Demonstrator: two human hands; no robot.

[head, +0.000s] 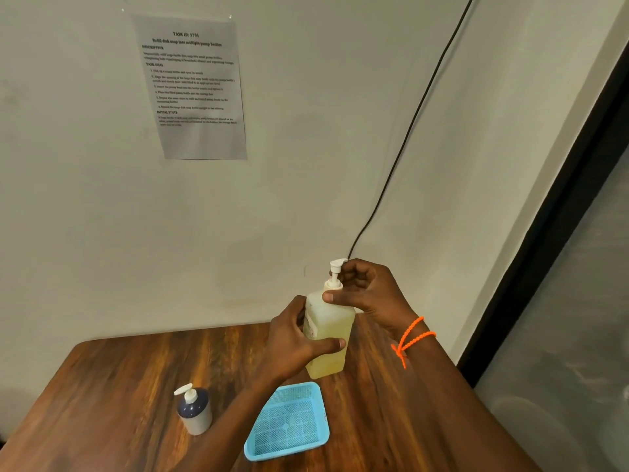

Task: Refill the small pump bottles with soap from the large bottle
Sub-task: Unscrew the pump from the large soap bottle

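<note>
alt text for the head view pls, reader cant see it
Both hands hold a pale yellow pump bottle above a wooden table: left hand grips its body, right hand its pump collar. A small dark bottle and blue basket sit below.

tray front-ctr, small bottle left

Glossy wood-grain table, translucent plastic bottle, blue perforated plastic basket, matt paper sheet.

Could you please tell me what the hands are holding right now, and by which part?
Both hold the large bottle: the left hand grips its body, the right hand its shoulder by the pump.
</note>
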